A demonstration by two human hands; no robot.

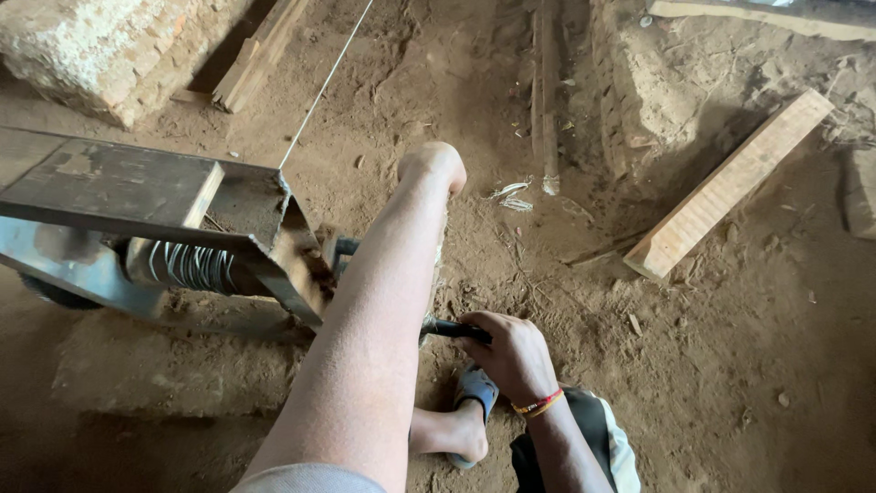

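My left arm reaches straight forward, and my left hand (432,166) is closed in a fist over the top of a pale upright post (442,245), which the arm mostly hides. My right hand (511,356) is lower down, with a red and yellow band on the wrist. It grips a black crank handle (449,329) that points left towards a metal winding frame (119,187). A coil of wire (190,266) is wound on the spindle inside that frame. A thin taut wire (325,84) runs from the frame up to the top of the view.
The ground is bare dirt. My foot in a blue sandal (476,388) rests just below the handle. A wooden plank (730,183) lies at the right, with another plank (257,53) and a rough brick block (100,50) at the top left. A flat stone slab (164,374) sits under the frame.
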